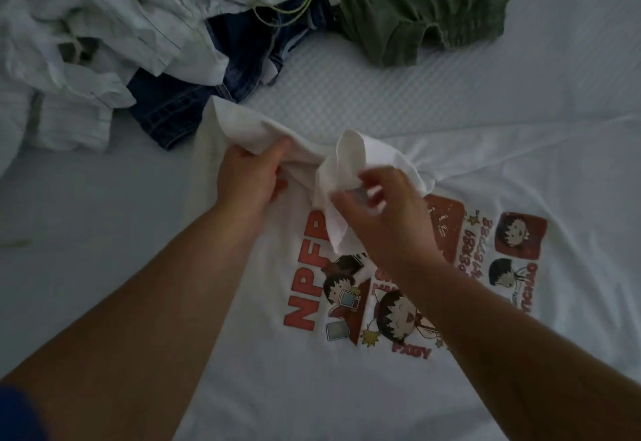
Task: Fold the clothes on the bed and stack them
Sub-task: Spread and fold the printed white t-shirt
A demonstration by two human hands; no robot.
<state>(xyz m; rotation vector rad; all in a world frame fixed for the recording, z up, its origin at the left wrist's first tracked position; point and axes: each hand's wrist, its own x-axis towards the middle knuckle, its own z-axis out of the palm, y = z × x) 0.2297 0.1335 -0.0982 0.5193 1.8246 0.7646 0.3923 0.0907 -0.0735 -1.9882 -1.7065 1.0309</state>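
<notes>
Gripping bunched white fabric, the left hand (248, 176) and right hand (388, 211) lift one edge of the printed T-shirt (347, 388) lying on the bed (520, 76).

A white T-shirt (347, 388) printed with red letters and dark-haired cartoon figures lies on the pale bed (520, 76), whose cover is dotted at the far middle, beyond it dark blue denim (173, 107), an olive-green garment (416, 6) and pale, thinly striped clothes (104, 24).

Right hand (378, 211) fingers blurred (grip unclear); white clothes pile (104, 24) cut off top-left.
</notes>
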